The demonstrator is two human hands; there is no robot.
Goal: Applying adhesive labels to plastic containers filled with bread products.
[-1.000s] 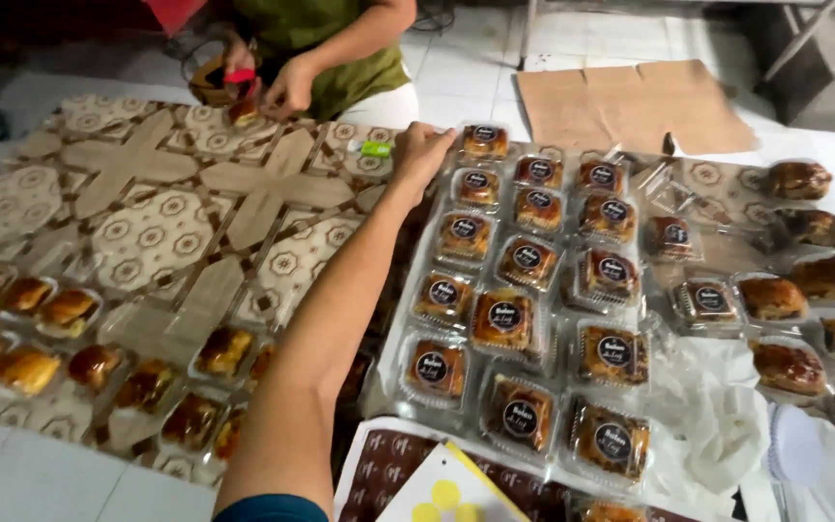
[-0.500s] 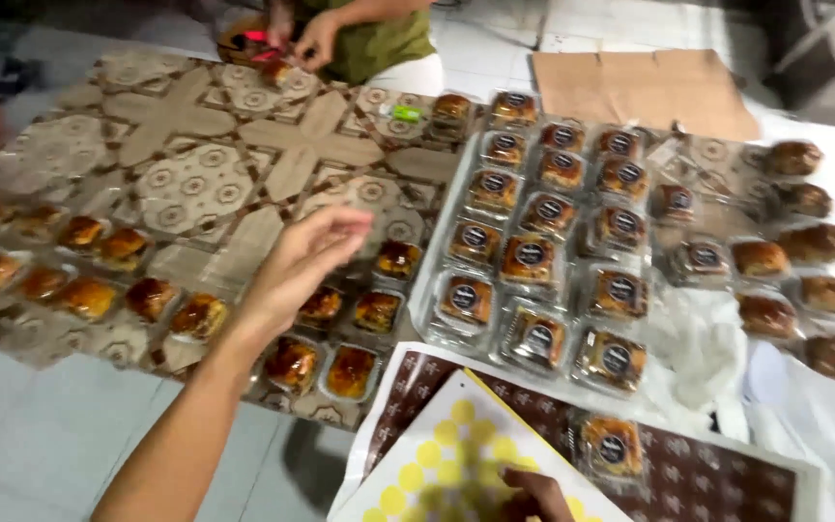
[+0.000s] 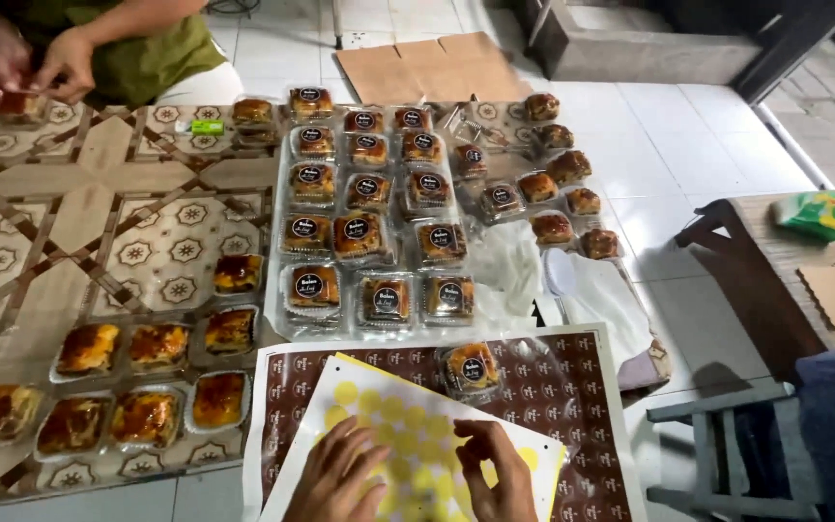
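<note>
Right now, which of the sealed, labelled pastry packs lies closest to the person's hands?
The lone labelled pack on the brown patterned sheet, just above the right hand. The other labelled packs sit grouped farther up the floor.

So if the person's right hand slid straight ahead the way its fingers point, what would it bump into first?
Probably the single packed pastry lying on the brown patterned sheet. The right hand rests on the yellow sticker sheet, fingers aimed up and slightly left toward it, though depth is hard to judge.
</note>
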